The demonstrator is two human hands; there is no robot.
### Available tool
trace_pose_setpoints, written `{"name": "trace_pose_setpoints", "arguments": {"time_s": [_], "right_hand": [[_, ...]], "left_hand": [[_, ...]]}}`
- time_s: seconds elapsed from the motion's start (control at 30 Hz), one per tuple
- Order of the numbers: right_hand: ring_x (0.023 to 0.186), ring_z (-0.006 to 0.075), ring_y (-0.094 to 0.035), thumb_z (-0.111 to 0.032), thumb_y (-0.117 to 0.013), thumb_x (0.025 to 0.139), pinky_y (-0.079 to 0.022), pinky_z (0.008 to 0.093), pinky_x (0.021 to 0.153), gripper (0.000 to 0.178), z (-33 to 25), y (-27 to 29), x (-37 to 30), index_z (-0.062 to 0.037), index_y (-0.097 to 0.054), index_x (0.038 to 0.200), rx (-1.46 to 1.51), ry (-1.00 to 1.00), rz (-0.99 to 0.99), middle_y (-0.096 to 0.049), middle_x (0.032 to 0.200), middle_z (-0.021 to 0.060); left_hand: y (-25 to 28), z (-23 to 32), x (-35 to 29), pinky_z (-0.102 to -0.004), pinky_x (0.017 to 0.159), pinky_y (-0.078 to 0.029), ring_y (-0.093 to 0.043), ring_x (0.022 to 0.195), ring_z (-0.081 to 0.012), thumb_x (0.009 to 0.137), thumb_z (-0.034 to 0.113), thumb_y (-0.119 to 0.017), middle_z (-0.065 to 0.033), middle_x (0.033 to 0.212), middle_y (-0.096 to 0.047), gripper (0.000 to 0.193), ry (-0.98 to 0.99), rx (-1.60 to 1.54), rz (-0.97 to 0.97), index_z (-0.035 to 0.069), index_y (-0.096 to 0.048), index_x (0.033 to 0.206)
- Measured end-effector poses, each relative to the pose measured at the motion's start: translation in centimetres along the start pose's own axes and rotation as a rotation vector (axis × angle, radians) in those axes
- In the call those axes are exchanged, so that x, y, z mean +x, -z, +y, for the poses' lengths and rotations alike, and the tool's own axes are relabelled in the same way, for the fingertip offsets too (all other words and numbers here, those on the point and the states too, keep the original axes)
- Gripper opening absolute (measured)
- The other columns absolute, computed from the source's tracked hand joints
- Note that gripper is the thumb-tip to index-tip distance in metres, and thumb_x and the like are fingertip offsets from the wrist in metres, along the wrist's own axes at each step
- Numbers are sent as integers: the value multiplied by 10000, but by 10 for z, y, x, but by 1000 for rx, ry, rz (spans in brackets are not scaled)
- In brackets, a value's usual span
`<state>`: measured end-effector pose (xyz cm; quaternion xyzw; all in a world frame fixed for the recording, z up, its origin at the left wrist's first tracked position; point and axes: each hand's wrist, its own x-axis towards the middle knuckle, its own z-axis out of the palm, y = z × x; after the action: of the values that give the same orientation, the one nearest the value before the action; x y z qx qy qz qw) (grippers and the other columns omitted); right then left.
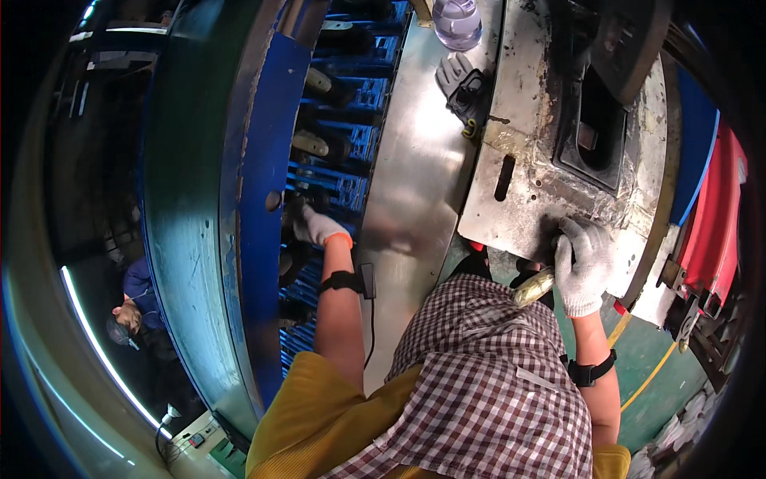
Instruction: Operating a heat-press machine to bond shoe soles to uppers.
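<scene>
Brass-yellow and cylindrical, the short metal piece (533, 287) lies just under the right hand (585, 267), its long axis tilted from lower left up toward the upper right, the rounded end poking out to the left. The right hand, in a grey knit glove, curls its fingers down over the near edge of the scuffed, grimy steel plate (527, 172); the fingers are bent together, gripping the plate's edge, and whether the palm actually clamps the brass piece I cannot tell. Over on the other side, the left hand (317, 227), in a white knit glove with an orange cuff, reaches into the blue rack (351, 188), fingers closed on something dark in there that's too shadowed to make out. Between the two arms runs a smooth, shiny curved sheet of steel (411, 191). A checked cloth (487, 375) covers the person's lap.
</scene>
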<state>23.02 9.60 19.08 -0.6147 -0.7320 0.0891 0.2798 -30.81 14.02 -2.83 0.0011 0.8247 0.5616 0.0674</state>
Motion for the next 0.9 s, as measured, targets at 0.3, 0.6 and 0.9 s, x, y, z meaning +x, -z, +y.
{"name": "trace_pose_setpoints", "arguments": {"time_s": [0.3, 0.6, 0.9], "right_hand": [[944, 356, -688, -66, -720, 838, -527, 464, 878, 199, 5, -3, -2, -76, -739, 1036, -49, -12, -10, -721, 970, 138], [916, 313, -651, -139, -730, 854, -505, 441, 824, 185, 10, -3, -8, -108, -726, 1037, -82, -7, 2, -679, 922, 99], [902, 321, -648, -195, -691, 883, -525, 444, 835, 201, 12, 14, -2, -100, -702, 1060, 29, 20, -95, -678, 938, 113]], "left_hand": [[-5, 31, 97, -734, 1192, -162, -378, 1498, -360, 887, 659, -607, -43, 1546, -549, 693, 770, -214, -430, 260, -591, 1454], [53, -24, 50, -599, 1076, -471, -649, 1216, -355, 801, 229, -649, -141, 1241, -726, 398, 651, -757, -642, 50, -720, 1149], [112, 50, -121, -554, 1210, -401, -509, 1408, -392, 701, 194, -678, -171, 1518, -555, 851, 591, -629, -1206, 46, -501, 1520]]}}
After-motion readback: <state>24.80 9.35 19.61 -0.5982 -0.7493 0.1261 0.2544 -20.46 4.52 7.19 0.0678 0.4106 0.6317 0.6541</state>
